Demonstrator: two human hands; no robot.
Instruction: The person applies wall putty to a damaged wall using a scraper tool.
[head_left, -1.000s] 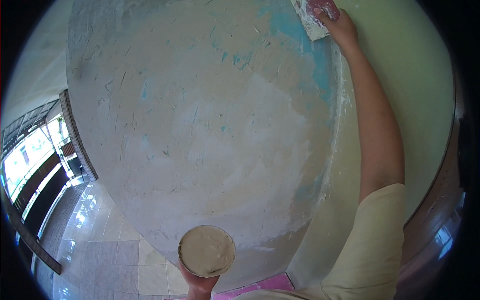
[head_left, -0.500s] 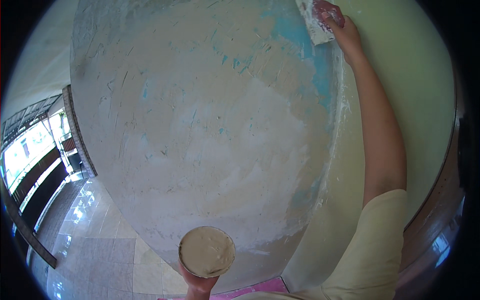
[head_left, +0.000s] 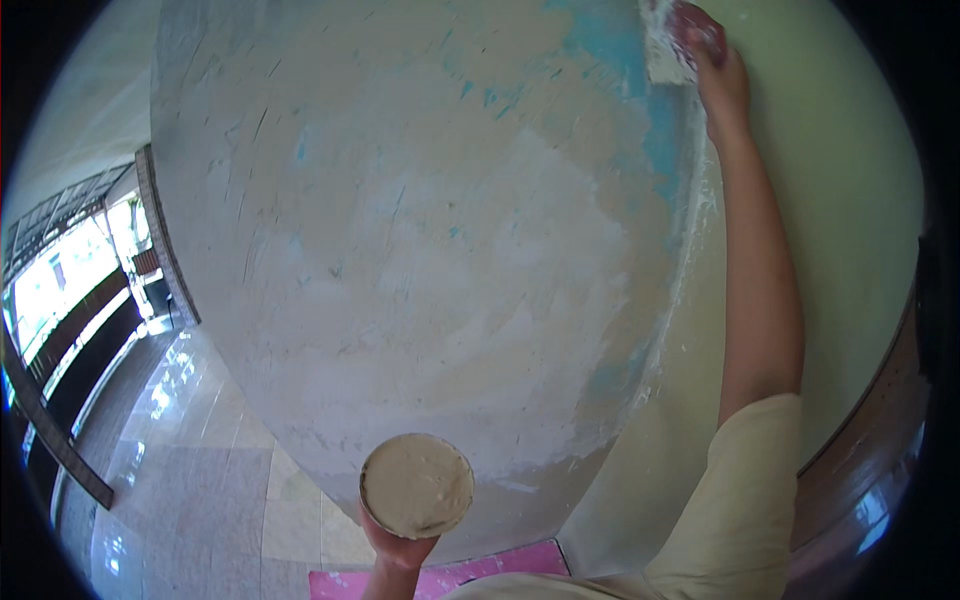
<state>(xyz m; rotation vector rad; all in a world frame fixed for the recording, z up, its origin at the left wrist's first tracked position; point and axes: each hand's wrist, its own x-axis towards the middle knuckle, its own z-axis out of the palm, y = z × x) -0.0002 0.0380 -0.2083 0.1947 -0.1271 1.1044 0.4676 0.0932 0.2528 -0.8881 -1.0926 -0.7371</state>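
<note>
Scraper [head_left: 667,56], shifted toward the wall corner [head_left: 692,222]: right hand [head_left: 724,82] closed round it. Filler tub [head_left: 365,502]: left hand [head_left: 402,547] cupped beneath; tilting could cause spillage.

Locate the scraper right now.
Head view, top edge, right of centre: the scraper is held in the right hand, beside the turquoise patch and close to the pale green wall.

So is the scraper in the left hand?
No, the right hand grips the scraper, beside the blue patch on the wall.
</note>
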